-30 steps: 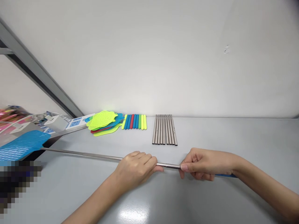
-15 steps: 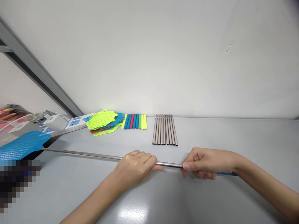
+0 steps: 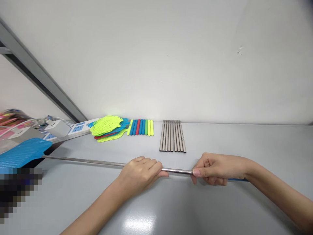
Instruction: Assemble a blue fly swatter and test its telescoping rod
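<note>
A fly swatter with a blue mesh head (image 3: 26, 151) and a long extended telescopic metal rod (image 3: 97, 162) stretches across the grey table. Wrapped round the middle of the rod is my left hand (image 3: 140, 174), knuckles up. My right hand (image 3: 212, 169) pinches the thicker end of the rod, thumb on top. A blue handle (image 3: 237, 179) shows past the right hand, partly hidden behind the wrist. The swatter's head hangs at the left, beyond the table's edge.
Several flat swatter heads (image 3: 107, 125) lie stacked at the back left. Beside them are coloured handles (image 3: 140, 127) in a row, then several metal rods (image 3: 172, 136). A white power strip (image 3: 79, 128) with plugged adapters and bagged items stands at far left. A wall (image 3: 166, 65) rises behind.
Both hands keep their hold on the swatter. My left hand has shifted slightly left with the rod, while my right hand has moved slightly right and up.
</note>
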A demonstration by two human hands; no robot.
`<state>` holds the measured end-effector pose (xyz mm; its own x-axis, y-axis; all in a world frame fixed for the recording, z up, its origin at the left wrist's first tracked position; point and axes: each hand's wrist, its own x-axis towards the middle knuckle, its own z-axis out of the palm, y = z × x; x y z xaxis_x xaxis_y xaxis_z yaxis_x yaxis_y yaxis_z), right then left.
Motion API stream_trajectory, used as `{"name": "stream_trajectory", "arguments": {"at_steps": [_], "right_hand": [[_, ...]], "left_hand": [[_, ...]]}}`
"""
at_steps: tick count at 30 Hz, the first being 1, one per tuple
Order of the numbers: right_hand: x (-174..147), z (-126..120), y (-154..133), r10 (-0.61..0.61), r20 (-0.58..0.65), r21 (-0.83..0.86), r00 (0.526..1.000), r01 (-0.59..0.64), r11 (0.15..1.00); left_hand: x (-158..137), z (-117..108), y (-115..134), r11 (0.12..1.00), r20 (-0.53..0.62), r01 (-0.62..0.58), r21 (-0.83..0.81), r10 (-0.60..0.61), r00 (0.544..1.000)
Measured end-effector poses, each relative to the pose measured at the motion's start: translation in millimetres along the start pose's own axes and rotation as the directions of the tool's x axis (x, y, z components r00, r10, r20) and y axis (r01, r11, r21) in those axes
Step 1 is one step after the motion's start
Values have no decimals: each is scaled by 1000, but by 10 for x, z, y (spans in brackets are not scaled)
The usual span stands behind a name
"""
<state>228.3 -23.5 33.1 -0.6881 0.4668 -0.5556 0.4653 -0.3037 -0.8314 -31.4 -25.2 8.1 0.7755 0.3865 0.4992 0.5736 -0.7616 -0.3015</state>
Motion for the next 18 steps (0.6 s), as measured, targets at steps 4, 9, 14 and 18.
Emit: {"name": "stream_trajectory", "arguments": {"at_steps": [4, 9, 14, 18], "right_hand": [[-4, -13, 1, 3, -16, -9, 1000, -4, 1000], [-2, -40, 21, 0, -19, -19, 1000, 0, 1000], [2, -64, 37, -2, -9, -13, 1000, 2, 1000], [1, -84, 49, -1, -3, -4, 1000, 1, 1000]], "left_hand": [[2, -1, -13, 1000, 12, -3, 11, 3, 1000], [-3, -2, -24, 1000, 17, 7, 21, -7, 1000], [-9, 2, -41, 1000, 20, 3, 21, -4, 1000], [-12, 5, -50, 1000, 19, 2, 24, -3, 1000]]}}
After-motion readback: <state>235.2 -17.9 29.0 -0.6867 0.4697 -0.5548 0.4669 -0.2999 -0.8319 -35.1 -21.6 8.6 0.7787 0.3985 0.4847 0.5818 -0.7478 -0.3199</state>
